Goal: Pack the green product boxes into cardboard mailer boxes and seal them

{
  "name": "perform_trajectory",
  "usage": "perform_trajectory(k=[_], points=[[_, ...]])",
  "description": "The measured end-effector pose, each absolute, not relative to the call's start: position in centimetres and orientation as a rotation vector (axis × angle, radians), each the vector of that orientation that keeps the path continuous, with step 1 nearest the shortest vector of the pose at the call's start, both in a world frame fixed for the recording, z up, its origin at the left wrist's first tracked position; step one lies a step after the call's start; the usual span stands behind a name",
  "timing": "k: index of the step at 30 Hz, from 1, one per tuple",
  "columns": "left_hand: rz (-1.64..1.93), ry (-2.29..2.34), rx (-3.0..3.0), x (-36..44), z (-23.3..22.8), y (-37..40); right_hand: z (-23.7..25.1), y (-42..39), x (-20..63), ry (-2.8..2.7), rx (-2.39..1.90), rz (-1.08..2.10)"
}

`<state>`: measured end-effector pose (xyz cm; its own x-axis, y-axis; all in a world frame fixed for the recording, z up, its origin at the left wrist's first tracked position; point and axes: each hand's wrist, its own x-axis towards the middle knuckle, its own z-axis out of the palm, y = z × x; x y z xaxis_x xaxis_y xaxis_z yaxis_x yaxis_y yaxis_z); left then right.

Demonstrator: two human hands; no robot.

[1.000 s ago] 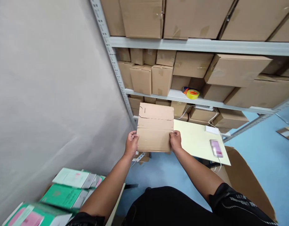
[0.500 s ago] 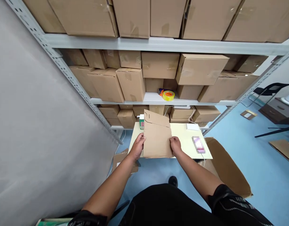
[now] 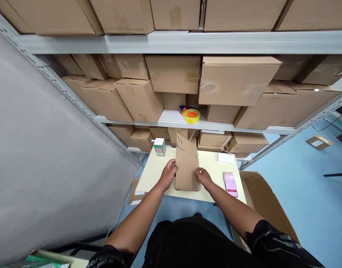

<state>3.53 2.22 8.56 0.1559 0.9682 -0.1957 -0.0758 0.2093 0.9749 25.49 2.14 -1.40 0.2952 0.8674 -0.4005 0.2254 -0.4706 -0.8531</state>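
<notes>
Item: flat folded cardboard blank [image 3: 187, 169], held over the pale tabletop [image 3: 151, 175]; the left hand [image 3: 168, 175] is clamped on its nine o'clock edge and the right hand [image 3: 203, 176] pinches its three o'clock edge, a two-sided grip that seems meant to keep the sheet square and steady. Nearby on the tabletop: small green-and-white box [image 3: 159, 146] at eleven o'clock of the blank, white adapter [image 3: 226, 158] at two o'clock, phone [image 3: 231, 184] at four o'clock, all apart from it. Behind, at twelve o'clock: metal shelf [image 3: 171, 118] stacked with cartons [image 3: 235, 80] and carrying a yellow tape roll [image 3: 192, 115].
</notes>
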Motion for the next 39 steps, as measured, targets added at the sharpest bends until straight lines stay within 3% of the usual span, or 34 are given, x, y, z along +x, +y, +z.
perform_trajectory(k=[12, 34, 39], points=[[0.792, 1.118, 1.143, 7.0, 4.5, 4.4, 1.4, 2.7, 22.4, -0.875, -1.519, 1.311], [0.54, 1.05, 1.187, 5.8, 1.7, 5.5, 0.7, 2.5, 21.6, -0.688, -1.549, 1.292], [0.629, 1.166, 1.308, 5.7, 1.4, 5.6, 0.8, 2.7, 22.1, -0.882, -1.664, 1.099]])
